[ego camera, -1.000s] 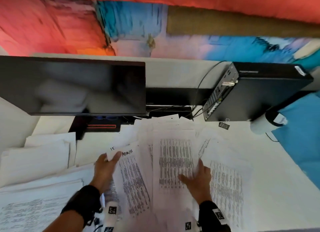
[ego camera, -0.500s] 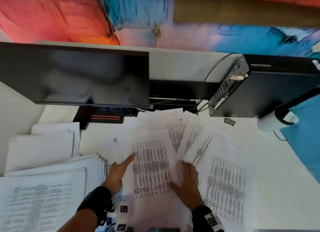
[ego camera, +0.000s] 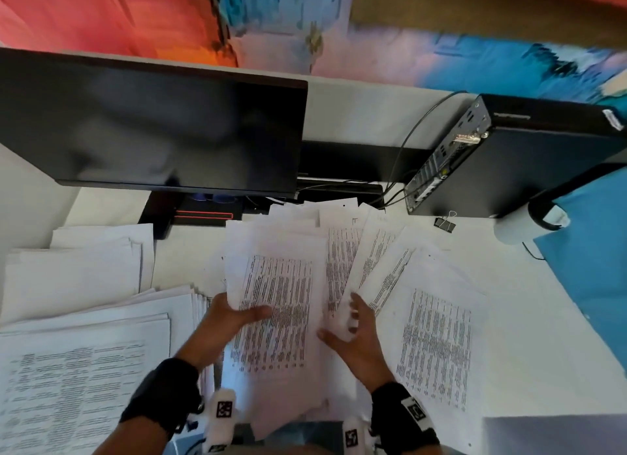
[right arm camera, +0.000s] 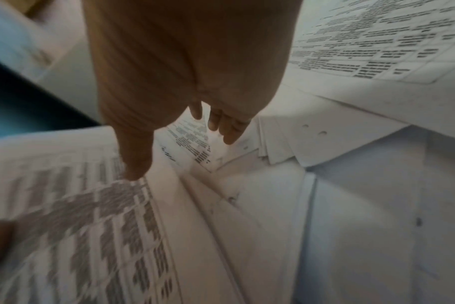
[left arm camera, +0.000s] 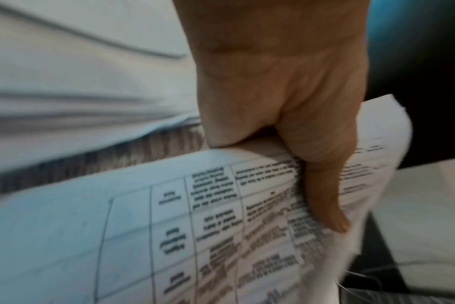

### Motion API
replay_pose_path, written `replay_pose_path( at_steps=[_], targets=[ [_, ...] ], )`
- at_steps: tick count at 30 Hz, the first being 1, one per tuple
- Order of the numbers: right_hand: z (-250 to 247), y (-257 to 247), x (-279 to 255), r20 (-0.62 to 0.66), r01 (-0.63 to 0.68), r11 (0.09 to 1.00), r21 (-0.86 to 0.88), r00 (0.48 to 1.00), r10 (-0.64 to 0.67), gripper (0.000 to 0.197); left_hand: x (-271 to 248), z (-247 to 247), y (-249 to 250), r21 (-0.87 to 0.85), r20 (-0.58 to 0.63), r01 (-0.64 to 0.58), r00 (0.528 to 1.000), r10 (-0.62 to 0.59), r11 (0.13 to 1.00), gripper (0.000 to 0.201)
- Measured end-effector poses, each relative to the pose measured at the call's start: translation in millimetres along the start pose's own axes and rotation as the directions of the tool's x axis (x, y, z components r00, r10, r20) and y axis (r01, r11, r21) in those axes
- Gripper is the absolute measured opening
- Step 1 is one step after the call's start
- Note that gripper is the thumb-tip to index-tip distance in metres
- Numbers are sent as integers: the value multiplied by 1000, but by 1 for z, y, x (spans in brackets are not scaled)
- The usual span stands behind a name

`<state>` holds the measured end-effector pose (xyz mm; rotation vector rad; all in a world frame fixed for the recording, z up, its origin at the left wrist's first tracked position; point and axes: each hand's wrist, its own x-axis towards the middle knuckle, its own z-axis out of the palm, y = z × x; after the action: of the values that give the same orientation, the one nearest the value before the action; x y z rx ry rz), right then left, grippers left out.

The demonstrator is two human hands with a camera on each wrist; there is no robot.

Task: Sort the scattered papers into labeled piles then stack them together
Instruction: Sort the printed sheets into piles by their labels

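Note:
Printed sheets lie fanned over the white desk (ego camera: 543, 352) in the head view. My left hand (ego camera: 234, 319) grips a printed table sheet (ego camera: 278, 305) by its left edge and holds it raised, thumb on top and fingers beneath. The left wrist view shows that thumb (left arm camera: 325, 195) pressed onto the sheet (left arm camera: 195, 236). My right hand (ego camera: 353, 329) is just right of it, fingers fairly straight and reaching among the fanned papers (ego camera: 434, 336). Its thumb (right arm camera: 135, 164) touches the held sheet (right arm camera: 78, 226); its fingertips (right arm camera: 223, 131) point into the gap between sheets.
A printed pile (ego camera: 84, 380) lies at front left, and a blank-faced pile (ego camera: 74, 274) behind it. A dark monitor (ego camera: 152, 125) stands at the back, with a black computer case (ego camera: 509, 156) at back right. Near the case are a binder clip (ego camera: 445, 224), a white roll (ego camera: 515, 230) and blue cloth (ego camera: 593, 251).
My left hand went from lying flat on the sheets to gripping one sheet and lifting it. The right hand shifted slightly right, into the fanned papers.

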<state>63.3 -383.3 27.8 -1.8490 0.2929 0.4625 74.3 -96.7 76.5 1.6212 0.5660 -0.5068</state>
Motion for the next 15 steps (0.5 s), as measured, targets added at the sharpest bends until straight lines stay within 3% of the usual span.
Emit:
replay_pose_path(
  at_steps=[2, 5, 7, 11, 15],
  targets=[
    [-1, -18, -6, 66, -66, 990, 128, 996, 58, 113, -6, -13, 8, 75, 83, 1, 997, -7, 997, 100],
    [0, -51, -20, 227, -59, 938, 341, 974, -22, 68, -19, -15, 29, 175, 209, -20, 978, -18, 984, 92],
    [2, -66, -29, 239, -33, 894, 447, 967, -84, 53, -28, -8, 55, 189, 226, -76, 974, 32, 979, 76],
    [-2, -83, -39, 169, 29, 895, 446, 979, -116, 45, -50, -9, 103, 214, 226, -143, 970, 93, 966, 57],
    [-16, -103, -55, 149, 78, 852, 518, 972, -180, 57, -73, -5, 141, 227, 372, -227, 919, 131, 947, 54]
  ],
)
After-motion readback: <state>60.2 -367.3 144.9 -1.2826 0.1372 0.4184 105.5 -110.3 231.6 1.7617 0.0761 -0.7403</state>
